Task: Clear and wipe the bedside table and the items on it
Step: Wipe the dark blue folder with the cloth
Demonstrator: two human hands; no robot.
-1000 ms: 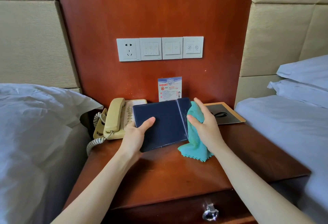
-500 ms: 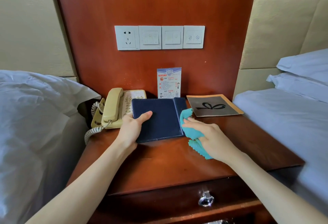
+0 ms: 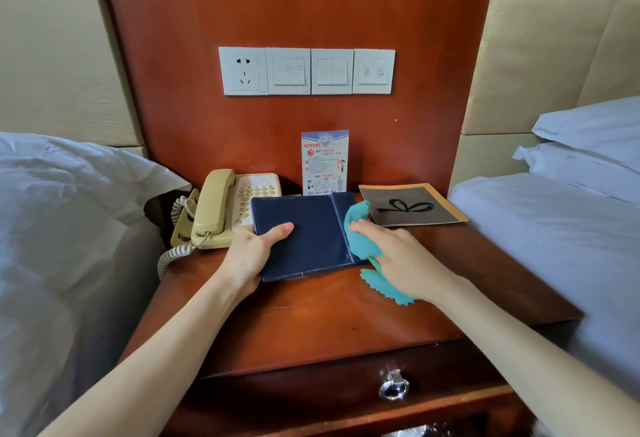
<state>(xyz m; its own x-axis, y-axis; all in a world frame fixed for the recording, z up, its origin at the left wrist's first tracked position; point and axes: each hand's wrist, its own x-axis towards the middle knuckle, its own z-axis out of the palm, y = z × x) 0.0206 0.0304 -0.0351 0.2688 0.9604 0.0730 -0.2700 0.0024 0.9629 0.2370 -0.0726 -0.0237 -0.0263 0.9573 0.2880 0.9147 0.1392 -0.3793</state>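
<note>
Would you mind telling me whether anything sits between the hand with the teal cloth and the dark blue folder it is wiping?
Nothing visible does. The right hand presses the teal microfibre cloth directly against the right edge of the dark blue leather folder, which the left hand steadies on the wooden bedside table.

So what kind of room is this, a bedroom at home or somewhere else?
Most likely a hotel room with twin beds: a corded phone and a printed notice card stand on the bedside table, between two white-sheeted beds, under a wall panel of switches.
</note>
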